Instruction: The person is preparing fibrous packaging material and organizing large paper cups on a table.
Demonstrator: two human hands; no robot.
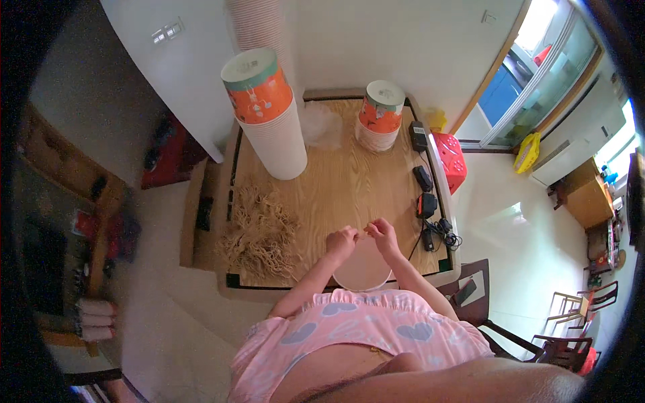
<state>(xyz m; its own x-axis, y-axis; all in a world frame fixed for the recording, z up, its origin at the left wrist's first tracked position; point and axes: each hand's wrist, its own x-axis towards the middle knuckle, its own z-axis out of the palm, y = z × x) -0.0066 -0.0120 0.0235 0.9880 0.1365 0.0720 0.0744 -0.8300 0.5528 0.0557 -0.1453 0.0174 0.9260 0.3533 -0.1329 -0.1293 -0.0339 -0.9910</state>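
Observation:
A white round paper bucket (363,267) is at the table's near edge, close against my body. Over its far rim my left hand (342,243) is closed, with thumb and fingers pinched together. Just to the right, my right hand (383,238) is also closed, its fingertips almost meeting the left ones. A small brownish bit shows between the fingertips, too small to name. Left of my hands lies a loose pile of brown twine cords (261,232).
Behind the twine rises a tall stack of paper buckets (272,144); a shorter stack (381,117) stands at the far right. Clear plastic wrap (320,126) lies between them. Black adapters and a cordless tool battery (426,205) line the right edge. A red stool (449,161) stands beyond.

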